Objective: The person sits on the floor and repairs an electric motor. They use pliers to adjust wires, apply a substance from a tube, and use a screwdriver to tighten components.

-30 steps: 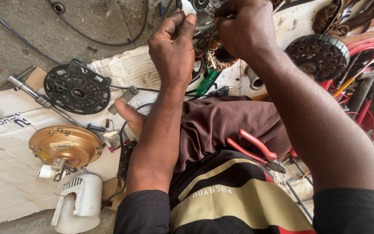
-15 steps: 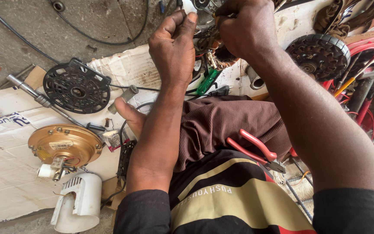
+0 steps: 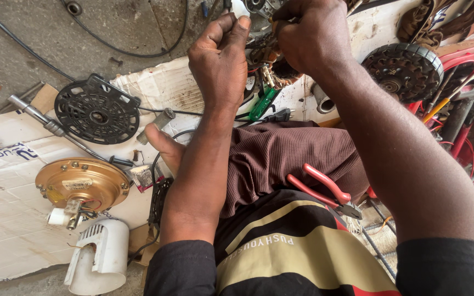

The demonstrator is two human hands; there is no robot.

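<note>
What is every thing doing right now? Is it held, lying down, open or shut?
Left hand: raised, fingers curled on the wired motor part.
Right hand: closed on the same part.
Wired motor part: held up, mostly hidden.
Red pliers: lying on the lap, unheld.
Brass-coloured motor cover: lying flat on cardboard.
Black round grille: lying flat.

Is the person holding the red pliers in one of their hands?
No. The red pliers lie on the person's lap, while both hands work on the wired motor part above.

At the top of the frame I see my left hand and right hand gripping a wired motor assembly; red pliers rest on my lap.
</note>
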